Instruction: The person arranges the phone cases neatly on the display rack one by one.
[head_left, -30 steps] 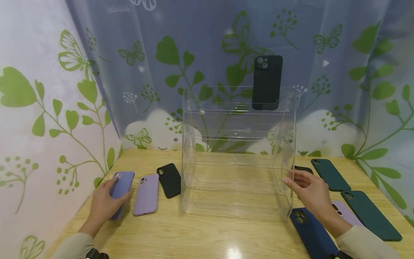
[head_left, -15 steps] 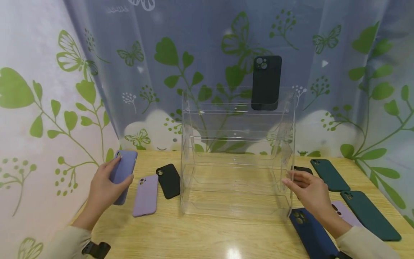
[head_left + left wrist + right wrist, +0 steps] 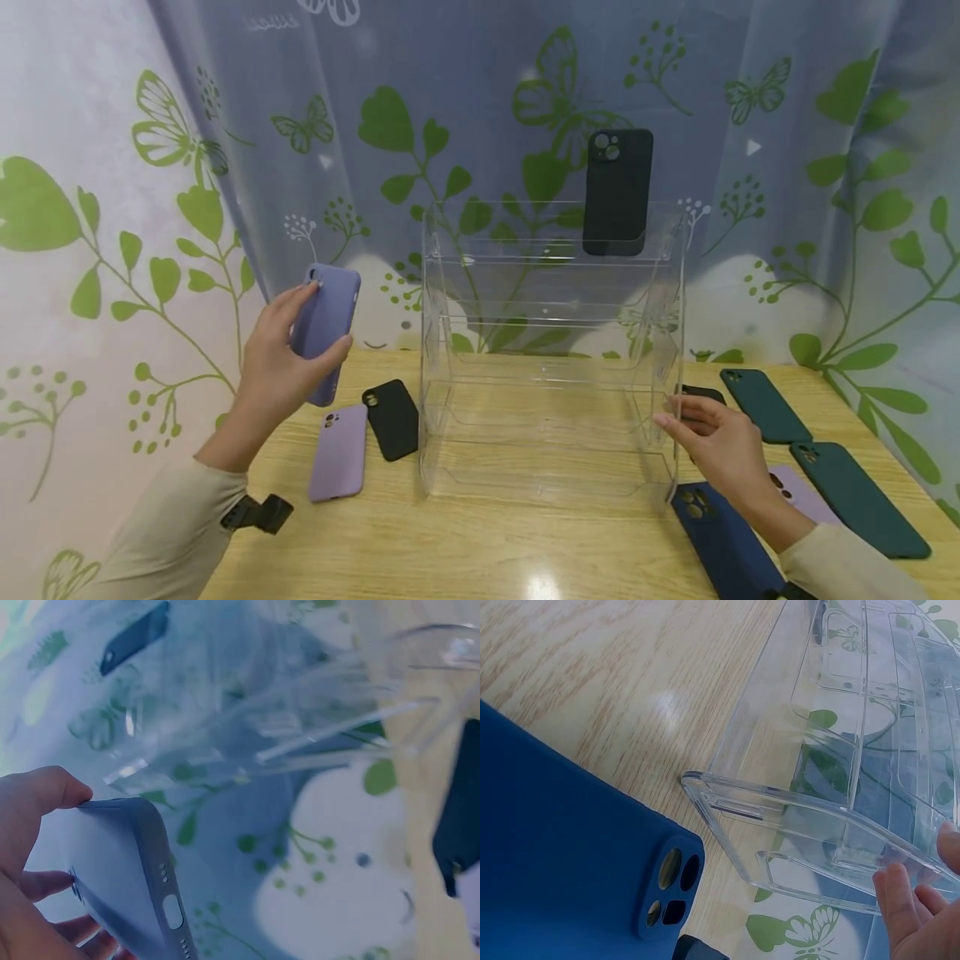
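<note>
My left hand [image 3: 281, 358] grips a periwinkle-blue phone case [image 3: 330, 325], raised above the table and tilted, with the thumb on one edge and fingers on the other. The left wrist view shows the end of this phone case [image 3: 124, 877] with its port cutout. A clear acrylic tiered display rack [image 3: 551, 482] stands mid-table, right of the held case and apart from it. My right hand [image 3: 723, 446] pinches the rack's right side panel, thumb inside and fingers outside, also seen in the right wrist view. A black phone case [image 3: 618, 192] stands upright on the rack's top tier.
Left of the rack lie a lilac case [image 3: 339, 454] and a black case [image 3: 393, 419]. On the right lie a navy case [image 3: 723, 537], green cases [image 3: 862, 500], a partly hidden lilac case [image 3: 806, 492] and a partly hidden dark one [image 3: 705, 392]. A patterned curtain [image 3: 480, 100] hangs behind.
My left hand has lifted the periwinkle case off the table at the left and moved it up and rightward. My right hand keeps its place on the rack.
</note>
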The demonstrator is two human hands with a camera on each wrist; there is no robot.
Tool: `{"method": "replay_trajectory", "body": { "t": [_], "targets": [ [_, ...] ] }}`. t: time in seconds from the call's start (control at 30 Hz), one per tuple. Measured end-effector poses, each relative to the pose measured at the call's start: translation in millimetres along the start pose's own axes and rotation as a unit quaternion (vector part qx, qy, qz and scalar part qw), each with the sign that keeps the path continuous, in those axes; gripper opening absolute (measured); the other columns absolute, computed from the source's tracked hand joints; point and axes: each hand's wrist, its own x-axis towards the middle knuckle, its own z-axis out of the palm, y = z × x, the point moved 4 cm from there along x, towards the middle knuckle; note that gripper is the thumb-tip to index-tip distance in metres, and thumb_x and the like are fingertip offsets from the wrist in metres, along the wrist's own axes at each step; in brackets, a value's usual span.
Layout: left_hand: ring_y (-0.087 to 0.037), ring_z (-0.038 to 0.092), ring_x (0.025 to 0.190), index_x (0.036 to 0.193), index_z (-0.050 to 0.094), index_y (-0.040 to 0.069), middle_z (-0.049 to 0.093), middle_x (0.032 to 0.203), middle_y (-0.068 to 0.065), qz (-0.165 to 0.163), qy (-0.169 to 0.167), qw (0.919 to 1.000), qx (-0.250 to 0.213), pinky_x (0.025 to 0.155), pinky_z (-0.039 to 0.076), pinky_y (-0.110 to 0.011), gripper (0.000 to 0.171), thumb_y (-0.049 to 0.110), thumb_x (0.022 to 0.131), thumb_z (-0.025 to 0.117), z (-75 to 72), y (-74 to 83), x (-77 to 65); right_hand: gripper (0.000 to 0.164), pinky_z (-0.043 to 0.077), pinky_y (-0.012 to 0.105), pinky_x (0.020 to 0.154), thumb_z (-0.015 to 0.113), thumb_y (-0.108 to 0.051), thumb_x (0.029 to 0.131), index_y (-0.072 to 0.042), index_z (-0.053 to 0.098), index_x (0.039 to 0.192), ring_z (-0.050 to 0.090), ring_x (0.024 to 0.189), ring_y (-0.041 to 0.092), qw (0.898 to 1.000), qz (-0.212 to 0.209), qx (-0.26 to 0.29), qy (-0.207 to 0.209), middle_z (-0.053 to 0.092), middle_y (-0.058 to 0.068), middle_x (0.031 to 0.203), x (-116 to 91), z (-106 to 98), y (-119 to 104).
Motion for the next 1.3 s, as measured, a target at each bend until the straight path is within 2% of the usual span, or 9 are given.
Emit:
{"method": "replay_trajectory", "body": {
  "t": [0.2,0.37,0.47,0.6,0.77,0.9,1.0,1.2,1.3],
  "targets": [
    [-0.037,0.042,0.128,0.146,0.041,0.011,0.038,0.147,-0.017,0.036,0.014,0.9988,-0.031,0.088,0.047,-0.06,0.071,0.019,0.084,0.074,8.7,29.8,19.4,0.06,0.058,0.033,0.072,0.063,-0.048,0.09,-0.004,0.058,0.13,0.064,0.106,0.034,1.0,0.004,0.002,-0.003,0.062,0.022,0.123,-0.7,-0.3,-0.7],
    [-0.034,0.045,0.124,0.146,0.041,0.012,0.04,0.146,-0.014,0.058,0.018,0.9974,-0.039,0.087,0.049,-0.055,0.072,0.022,0.083,0.074,14.1,49.1,33.9,0.059,0.057,0.03,0.072,0.063,-0.048,0.089,-0.005,0.059,0.13,0.064,0.105,0.031,1.0,0.006,0.005,-0.002,0.062,0.02,0.123,0.2,-0.1,-1.7],
    [-0.035,0.046,0.122,0.147,0.04,0.012,0.04,0.145,-0.014,0.067,0.021,0.9965,-0.047,0.088,0.049,-0.054,0.073,0.022,0.083,0.075,16.7,59.6,41.1,0.059,0.057,0.029,0.074,0.064,-0.048,0.089,-0.006,0.059,0.13,0.066,0.099,0.015,1.0,0.008,0.009,-0.004,0.062,0.019,0.123,0.7,0.9,-1.6],
    [-0.035,0.046,0.122,0.149,0.037,0.013,0.039,0.145,-0.016,0.072,0.015,0.9956,-0.057,0.09,0.049,-0.054,0.076,0.023,0.083,0.074,23.5,73.7,50.9,0.059,0.057,0.03,0.074,0.064,-0.048,0.089,-0.007,0.059,0.13,0.059,0.09,-0.007,1.0,0.011,0.009,-0.002,0.063,0.018,0.123,0.3,0.6,-0.9],
    [-0.033,0.047,0.118,0.151,0.03,0.012,0.039,0.142,-0.018,0.083,0.017,0.9951,-0.051,0.088,0.051,-0.049,0.083,0.026,0.082,0.075,33.1,91.4,66.3,0.058,0.057,0.028,0.072,0.065,-0.048,0.089,-0.006,0.06,0.129,0.054,0.085,-0.015,1.0,0.007,0.001,0.005,0.064,0.018,0.122,-0.5,-1.2,0.2],
    [-0.031,0.047,0.116,0.152,0.026,0.01,0.037,0.142,-0.018,0.093,0.023,0.9944,-0.046,0.089,0.048,-0.045,0.089,0.029,0.081,0.076,40.4,107.5,79.6,0.057,0.056,0.023,0.068,0.065,-0.047,0.089,-0.006,0.061,0.128,0.06,0.087,-0.009,1.0,0.003,-0.002,0.008,0.064,0.019,0.12,-1.0,-1.7,0.3],
    [-0.029,0.045,0.116,0.152,0.024,0.011,0.035,0.143,-0.017,0.088,0.021,0.9947,-0.049,0.092,0.046,-0.042,0.091,0.032,0.081,0.076,47.1,119.6,89.5,0.056,0.055,0.02,0.066,0.066,-0.046,0.088,-0.006,0.061,0.127,0.062,0.088,-0.004,1.0,0.003,-0.003,0.01,0.065,0.019,0.119,-1.1,-1.8,0.6],
    [-0.029,0.048,0.114,0.154,0.017,0.015,0.032,0.141,-0.016,0.064,0.025,0.9971,-0.032,0.089,0.049,-0.04,0.097,0.038,0.08,0.076,60.6,139.5,108.1,0.057,0.054,0.019,0.066,0.066,-0.045,0.088,-0.005,0.06,0.128,0.055,0.083,-0.016,1.0,0.007,0.007,0.005,0.064,0.019,0.121,-0.7,-0.9,-0.2],
    [-0.027,0.049,0.114,0.155,0.014,0.015,0.031,0.141,-0.015,0.063,0.039,0.9972,-0.011,0.088,0.049,-0.038,0.099,0.041,0.081,0.074,66.6,147.9,116.4,0.057,0.055,0.02,0.067,0.066,-0.045,0.088,-0.005,0.06,0.129,0.059,0.086,-0.01,1.0,0.009,0.004,0.002,0.063,0.02,0.122,-1.1,-1.1,-0.8]
  ]
}}
